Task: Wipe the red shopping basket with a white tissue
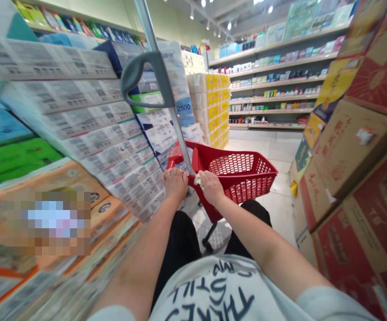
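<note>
A red plastic shopping cart (263, 178) with perforated basket sides stands in front of my knees. Up from its near side runs a metal pole (181, 133) with a grey loop handle (166, 84). My left hand (176, 183) is closed over the cart's near red edge, left of the pole's base. Just right of the pole, my right hand (211, 187) is closed on a small crumpled whitish cloth or tissue (197, 179), against the cart's rim. Its fingertips are partly hidden.
Tall stacks of packaged tissue (89, 102) line the left side. Cardboard boxes (353, 147) are piled close on the right. A pale tiled floor (276, 142) runs between them toward stocked shelves (280, 80). A yellow-and-white package stack (216, 107) stands beyond the cart.
</note>
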### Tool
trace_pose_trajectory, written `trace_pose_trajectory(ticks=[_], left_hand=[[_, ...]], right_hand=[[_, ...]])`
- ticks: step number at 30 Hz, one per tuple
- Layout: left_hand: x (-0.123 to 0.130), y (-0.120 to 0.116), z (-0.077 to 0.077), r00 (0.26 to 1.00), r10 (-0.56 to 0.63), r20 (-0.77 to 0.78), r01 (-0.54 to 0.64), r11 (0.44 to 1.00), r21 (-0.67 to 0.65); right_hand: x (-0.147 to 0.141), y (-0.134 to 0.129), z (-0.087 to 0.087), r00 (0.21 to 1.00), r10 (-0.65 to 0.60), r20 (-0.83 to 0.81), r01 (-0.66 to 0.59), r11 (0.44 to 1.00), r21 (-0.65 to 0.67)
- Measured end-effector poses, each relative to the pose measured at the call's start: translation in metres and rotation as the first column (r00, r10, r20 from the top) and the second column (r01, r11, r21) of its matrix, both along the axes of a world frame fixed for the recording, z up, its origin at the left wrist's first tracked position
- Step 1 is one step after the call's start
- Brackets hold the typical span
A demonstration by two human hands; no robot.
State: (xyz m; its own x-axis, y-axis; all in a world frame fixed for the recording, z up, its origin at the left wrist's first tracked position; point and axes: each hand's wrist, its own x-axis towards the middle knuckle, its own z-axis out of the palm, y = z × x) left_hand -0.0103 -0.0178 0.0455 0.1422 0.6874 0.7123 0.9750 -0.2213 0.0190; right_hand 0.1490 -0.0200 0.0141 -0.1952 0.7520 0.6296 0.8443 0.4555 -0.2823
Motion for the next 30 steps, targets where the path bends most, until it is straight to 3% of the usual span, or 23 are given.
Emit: trace_pose_trajectory(ticks=[5, 12, 14, 17, 20, 23, 27, 30], left_hand=[[-0.001, 0.0, -0.001, 1.0, 0.006, 0.009, -0.006, 1.0, 0.018], [-0.001, 0.001, 0.0, 1.0, 0.015, -0.002, -0.015, 1.0, -0.005], [-0.002, 0.001, 0.0, 1.0, 0.01, 0.008, -0.01, 1.0, 0.002], [-0.002, 0.0, -0.001, 1.0, 0.009, 0.014, -0.009, 1.0, 0.01], [-0.002, -0.002, -0.001, 1.0, 0.008, 0.001, -0.008, 1.0, 0.005], [-0.002, -0.003, -0.002, 1.0, 0.011, -0.001, -0.011, 1.0, 0.003], [-0.002, 0.0, -0.002, 1.0, 0.017, 0.019, -0.017, 1.0, 0.005], [-0.003, 0.002, -0.002, 1.0, 0.01, 0.027, -0.01, 1.0, -0.001]], right_hand=[[-0.001, 0.007, 0.011, 0.999, -0.029, 0.029, 0.033, 0.988, -0.148], [-0.002, -0.003, -0.017, 1.0, 0.007, 0.007, -0.007, 0.999, 0.039], [-0.001, 0.001, -0.011, 1.0, 0.002, 0.0, -0.002, 1.0, -0.02], [0.003, 0.019, 0.011, 1.0, 0.027, 0.005, -0.026, 0.986, -0.167], [0.006, 0.031, 0.022, 0.998, 0.055, 0.0, -0.054, 0.978, -0.201], [0.005, 0.022, 0.006, 0.999, 0.032, -0.032, -0.036, 0.986, -0.161], [0.002, -0.002, -0.028, 0.994, 0.076, -0.076, -0.07, 0.994, 0.08], [0.003, -0.005, -0.03, 0.993, 0.09, -0.082, -0.083, 0.993, 0.087]])
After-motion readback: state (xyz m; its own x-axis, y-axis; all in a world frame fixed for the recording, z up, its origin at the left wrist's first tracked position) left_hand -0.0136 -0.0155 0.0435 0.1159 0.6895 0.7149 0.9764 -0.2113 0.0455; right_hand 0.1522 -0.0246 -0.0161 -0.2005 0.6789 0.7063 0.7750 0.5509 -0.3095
